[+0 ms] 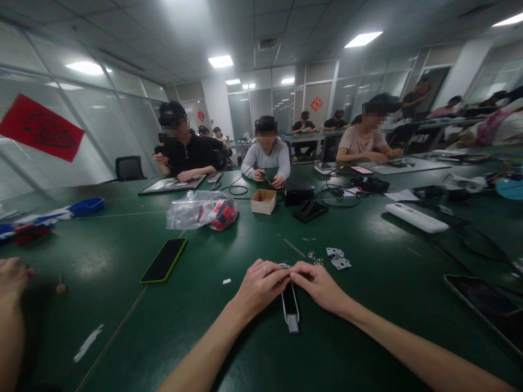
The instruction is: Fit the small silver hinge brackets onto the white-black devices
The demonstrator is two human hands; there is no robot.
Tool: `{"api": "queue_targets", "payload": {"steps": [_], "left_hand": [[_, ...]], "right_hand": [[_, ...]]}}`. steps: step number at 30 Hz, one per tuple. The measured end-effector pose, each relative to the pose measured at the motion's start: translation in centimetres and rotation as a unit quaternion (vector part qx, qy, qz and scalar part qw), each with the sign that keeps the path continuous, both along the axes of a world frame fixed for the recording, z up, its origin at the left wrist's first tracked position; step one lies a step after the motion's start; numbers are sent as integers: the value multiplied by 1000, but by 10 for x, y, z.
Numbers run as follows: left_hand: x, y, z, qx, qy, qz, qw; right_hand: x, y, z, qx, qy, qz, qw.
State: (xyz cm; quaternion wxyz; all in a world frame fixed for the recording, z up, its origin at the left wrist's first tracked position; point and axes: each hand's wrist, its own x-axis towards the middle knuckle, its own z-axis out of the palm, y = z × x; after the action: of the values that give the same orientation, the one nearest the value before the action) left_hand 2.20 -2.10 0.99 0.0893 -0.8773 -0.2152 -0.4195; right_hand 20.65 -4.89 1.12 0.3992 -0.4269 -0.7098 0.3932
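A long, narrow silver-framed piece with a dark middle lies on the green table in front of me, its near end a lighter grey tab. My left hand is closed over its far part, thumb and fingers pressed together; a ring shows on one finger. From the other side my right hand pinches at the same spot, its fingertips meeting the left ones. Whatever is between the right fingertips is hidden. Just beyond lie several small metal bits and thin metal plates with holes.
Left of my hands is a green-edged phone; a dark tablet-like device lies at right. Farther off are a plastic bag, a small open box and a white case. Another person's hand enters at left.
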Motion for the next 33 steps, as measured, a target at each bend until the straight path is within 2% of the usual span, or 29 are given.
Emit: {"api": "queue_targets", "payload": {"steps": [9, 13, 17, 20, 22, 27, 33], "left_hand": [[1, 1, -2, -22, -5, -2, 1000], [-7, 6, -2, -64, -17, 9, 998], [-17, 16, -5, -141, -30, 107, 984], [-21, 23, -8, -220, 2, 191, 957], [-21, 23, -9, -268, 23, 214, 939], [-15, 19, -9, -329, 35, 215, 919], [-14, 16, -8, -343, 38, 207, 915]], "right_hand": [[-1, -2, 3, 11, -19, 24, 999], [1, -3, 3, 45, -47, -4, 998], [9, 2, 2, 104, -104, -76, 986], [14, 8, -2, 145, -170, -106, 969], [16, 11, -6, 159, -216, -114, 957], [15, 15, -14, 153, -288, -118, 938], [16, 17, -15, 146, -285, -104, 942]]}}
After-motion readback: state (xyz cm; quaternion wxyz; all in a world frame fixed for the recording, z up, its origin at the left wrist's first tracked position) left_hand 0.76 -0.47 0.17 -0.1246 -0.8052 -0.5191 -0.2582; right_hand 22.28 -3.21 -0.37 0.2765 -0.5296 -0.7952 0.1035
